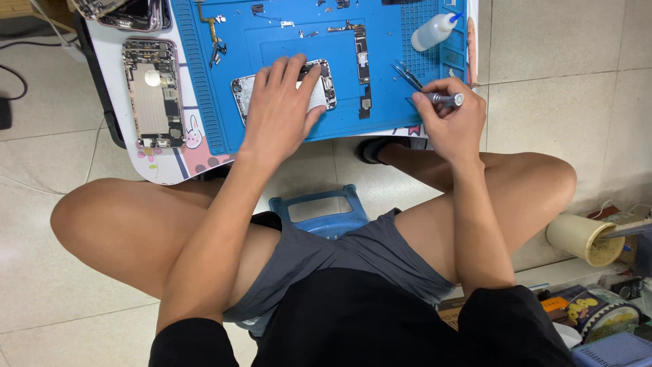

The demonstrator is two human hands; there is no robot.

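Note:
My left hand [284, 102] lies flat on an opened phone body [327, 83] that rests on a blue repair mat [285, 41], fingers spread over it. My right hand [454, 119] grips a small silver screwdriver [445, 99] at the mat's right front corner. Tweezers [406, 73] lie on the mat just left of that hand. A long circuit board [362, 61] sits right of the phone body.
A second opened phone [153, 92] lies on the small white table [109, 47] left of the mat. A white squeeze bottle [433, 31] stands at the mat's right edge. Below me is a blue stool [319, 211]. A paper cup [585, 238] and clutter lie on the floor at right.

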